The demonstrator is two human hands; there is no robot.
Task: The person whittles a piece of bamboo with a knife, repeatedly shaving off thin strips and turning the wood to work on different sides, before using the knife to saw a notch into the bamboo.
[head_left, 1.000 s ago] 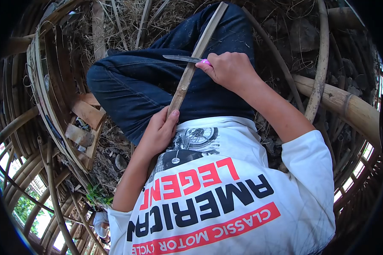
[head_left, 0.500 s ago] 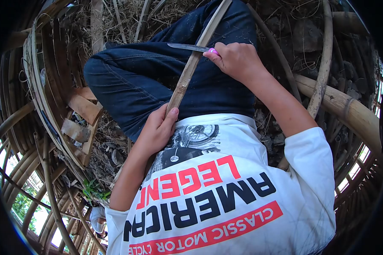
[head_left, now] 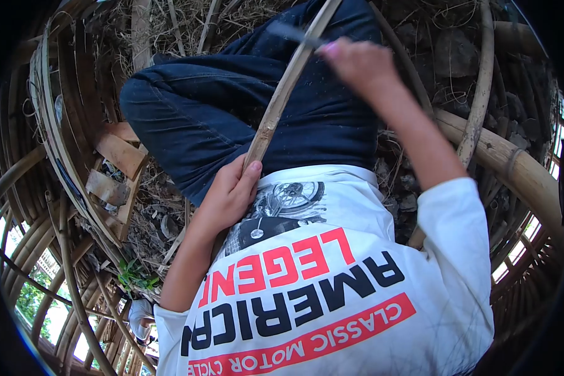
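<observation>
A long split bamboo strip point(head_left: 281, 100) runs from my waist up across my crossed legs and past the top of the view. My left hand point(head_left: 235, 188) is closed around its lower end, close to my shirt. In my right hand point(head_left: 363, 66) is a knife point(head_left: 288, 32) with a pink handle, smeared by motion. Its blade lies across the upper part of the strip and points to the left. Dark jeans point(head_left: 188, 106) are under the strip, with small pale specks on them.
Bundled long bamboo strips point(head_left: 56, 138) curve along the left, beside short wood offcuts point(head_left: 120, 155). A thick bamboo pole point(head_left: 501, 156) lies at the right. Dry straw and debris point(head_left: 175, 31) cover the ground ahead. Green leaves point(head_left: 135, 276) grow at lower left.
My right hand has moved the knife up along the strip, away from my body. The left hand keeps its hold at the lower end.
</observation>
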